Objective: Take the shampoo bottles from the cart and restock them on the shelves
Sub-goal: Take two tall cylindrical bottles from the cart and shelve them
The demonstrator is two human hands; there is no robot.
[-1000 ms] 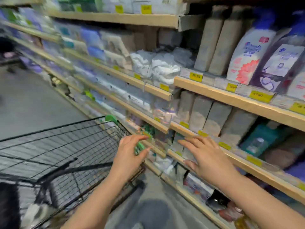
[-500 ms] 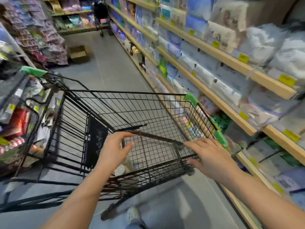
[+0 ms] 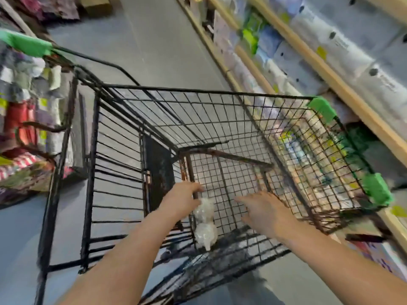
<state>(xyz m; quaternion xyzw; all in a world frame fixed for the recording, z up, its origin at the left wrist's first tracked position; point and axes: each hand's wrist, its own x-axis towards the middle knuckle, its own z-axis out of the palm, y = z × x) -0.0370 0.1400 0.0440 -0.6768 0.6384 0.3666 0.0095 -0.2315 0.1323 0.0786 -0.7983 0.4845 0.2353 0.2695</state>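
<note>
Reaching into the cart (image 3: 220,93) with both hands: left hand (image 3: 182,198) loosely spread, right hand (image 3: 264,209) flat, both holding nothing. Two pale wrapped bottles (image 3: 204,223) lie just below left fingertips. Next: curl fingers round one, lift toward shelves (image 3: 330,71).

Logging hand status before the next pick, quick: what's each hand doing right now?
Left hand: open, fingers spread, reaching into the cart just above the white bottles; holding nothing.
Right hand: open, fingers extended inside the cart, holding nothing.
</note>
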